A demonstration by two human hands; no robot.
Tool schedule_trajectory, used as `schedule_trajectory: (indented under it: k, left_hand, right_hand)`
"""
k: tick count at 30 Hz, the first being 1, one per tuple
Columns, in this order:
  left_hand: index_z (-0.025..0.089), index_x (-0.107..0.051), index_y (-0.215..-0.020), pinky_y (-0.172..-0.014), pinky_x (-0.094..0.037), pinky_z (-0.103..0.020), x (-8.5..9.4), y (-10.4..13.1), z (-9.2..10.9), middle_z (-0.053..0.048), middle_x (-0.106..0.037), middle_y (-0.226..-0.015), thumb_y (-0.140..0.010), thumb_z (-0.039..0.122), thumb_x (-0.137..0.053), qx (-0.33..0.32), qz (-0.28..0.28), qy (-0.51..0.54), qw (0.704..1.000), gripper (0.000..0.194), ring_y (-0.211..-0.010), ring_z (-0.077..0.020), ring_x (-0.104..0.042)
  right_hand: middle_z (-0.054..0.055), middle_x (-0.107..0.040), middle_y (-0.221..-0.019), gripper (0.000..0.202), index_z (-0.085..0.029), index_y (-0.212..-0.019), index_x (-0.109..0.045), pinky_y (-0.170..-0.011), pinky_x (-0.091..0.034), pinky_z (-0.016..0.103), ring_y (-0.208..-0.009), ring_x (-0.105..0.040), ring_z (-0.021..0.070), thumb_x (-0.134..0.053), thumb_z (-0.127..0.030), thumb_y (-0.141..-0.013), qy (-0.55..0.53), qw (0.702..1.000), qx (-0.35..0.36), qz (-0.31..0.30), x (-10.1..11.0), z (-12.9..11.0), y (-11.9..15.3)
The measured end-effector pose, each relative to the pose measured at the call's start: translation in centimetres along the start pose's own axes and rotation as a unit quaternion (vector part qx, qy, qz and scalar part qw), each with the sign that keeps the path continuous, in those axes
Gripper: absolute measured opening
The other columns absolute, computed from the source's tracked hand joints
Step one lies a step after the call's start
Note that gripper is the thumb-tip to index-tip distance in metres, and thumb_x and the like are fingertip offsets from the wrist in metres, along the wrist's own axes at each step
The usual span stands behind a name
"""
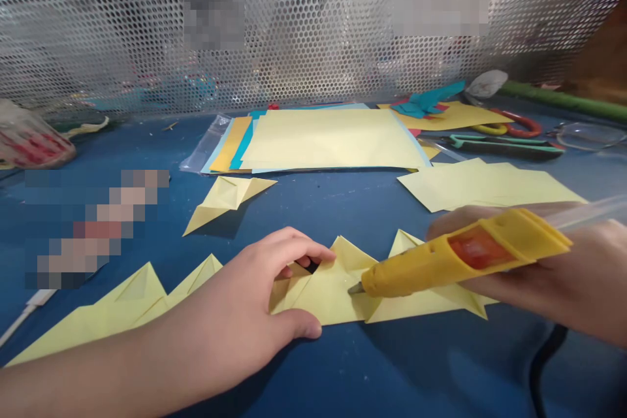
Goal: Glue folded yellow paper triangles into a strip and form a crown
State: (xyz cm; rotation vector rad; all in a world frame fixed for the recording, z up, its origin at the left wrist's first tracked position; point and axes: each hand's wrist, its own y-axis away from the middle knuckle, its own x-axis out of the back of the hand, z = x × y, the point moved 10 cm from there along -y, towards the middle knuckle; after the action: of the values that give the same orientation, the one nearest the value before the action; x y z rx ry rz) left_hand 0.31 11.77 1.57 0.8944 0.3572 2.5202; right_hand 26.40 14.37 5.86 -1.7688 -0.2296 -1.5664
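Note:
My right hand [578, 284] is wrapped round a yellow glue gun [426, 264] with an orange window, a clear glue stick at its back and a black cord below. Its metal nozzle is at a folded pale yellow paper piece [328, 300], touching or just above it. My left hand [259, 294] holds that same piece, thumb at the near edge and fingers over the far side. The piece sits in a row of folded papers with raised points; more of the row [130, 294] runs left, partly behind my forearm. Beyond lies a single folded yellow piece [228, 199].
A stack of coloured paper sheets [328, 137] lies towards the back, with flat yellow papers [490, 183] to its right. Scissors [519, 123], a green-and-black cutter [507, 145] and a jar [34, 140] stand around. A perforated metal screen [313, 46] closes the back.

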Motion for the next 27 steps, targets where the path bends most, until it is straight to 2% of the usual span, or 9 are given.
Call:
schedule_trajectory:
  k: [3,9,14,17,23,27]
  left_hand:
    - [0.043,-0.074,-0.12,-0.114,-0.049,-0.04,0.0,-0.1,0.0,0.008,-0.066,-0.139,-0.078,0.031,-0.084,-0.004,0.007,-0.004,1.0,0.045,-0.13,-0.0268,-0.063]
    - [0.045,-0.074,-0.121,-0.112,-0.051,-0.041,0.1,-0.3,-0.1,0.008,-0.065,-0.14,-0.077,0.033,-0.085,0.001,0.01,-0.011,1.0,0.046,-0.13,-0.0277,-0.063]
    - [0.044,-0.075,-0.12,-0.114,-0.05,-0.041,0.1,-0.1,-0.1,0.008,-0.066,-0.139,-0.077,0.03,-0.084,-0.001,0.011,0.0,1.0,0.046,-0.13,-0.0274,-0.063]
    - [0.044,-0.075,-0.12,-0.115,-0.049,-0.043,0.0,-0.1,-0.2,0.008,-0.065,-0.14,-0.077,0.033,-0.084,0.003,0.008,-0.001,1.0,0.045,-0.132,-0.0285,-0.062]
    - [0.045,-0.075,-0.121,-0.114,-0.05,-0.044,-0.1,-0.5,-0.2,0.008,-0.066,-0.14,-0.077,0.033,-0.084,0.008,0.009,-0.005,1.0,0.046,-0.131,-0.0287,-0.062]
    - [0.045,-0.075,-0.122,-0.117,-0.048,-0.044,-0.1,-0.3,-0.2,0.008,-0.066,-0.14,-0.076,0.033,-0.084,0.008,0.011,-0.006,1.0,0.047,-0.133,-0.0286,-0.061]
  right_hand:
    - [-0.004,-0.08,-0.081,0.053,-0.037,-0.09,-0.08,-0.051,-0.051,0.035,-0.059,-0.073,0.0227,-0.039,-0.065,-0.109,-0.025,0.999,0.022,0.012,0.6,-1.3,-0.5]
    - [-0.002,-0.08,-0.085,0.051,-0.039,-0.1,-0.078,-0.058,-0.051,0.038,-0.069,-0.075,0.0253,-0.039,-0.07,-0.108,-0.01,1.0,-0.006,0.009,2.0,-2.2,-1.3]
    - [-0.006,-0.079,-0.081,0.046,-0.039,-0.102,-0.076,-0.05,-0.049,0.034,-0.062,-0.073,0.0205,-0.04,-0.067,-0.11,-0.039,0.998,0.021,0.048,2.6,-3.1,-1.7]
    - [-0.006,-0.079,-0.078,0.041,-0.037,-0.099,-0.073,-0.047,-0.047,0.034,-0.059,-0.072,0.0201,-0.045,-0.064,-0.109,-0.024,0.997,0.046,0.051,2.4,-3.3,-1.7]
    - [-0.005,-0.077,-0.073,0.046,-0.04,-0.097,-0.077,-0.046,-0.045,0.035,-0.054,-0.069,0.0224,-0.04,-0.065,-0.109,-0.042,0.998,0.01,0.04,1.7,-2.9,-1.9]
    - [-0.006,-0.079,-0.078,0.047,-0.042,-0.102,-0.078,-0.047,-0.048,0.037,-0.06,-0.073,0.0244,-0.04,-0.069,-0.108,-0.034,0.998,0.004,0.051,1.7,-2.5,-1.6]
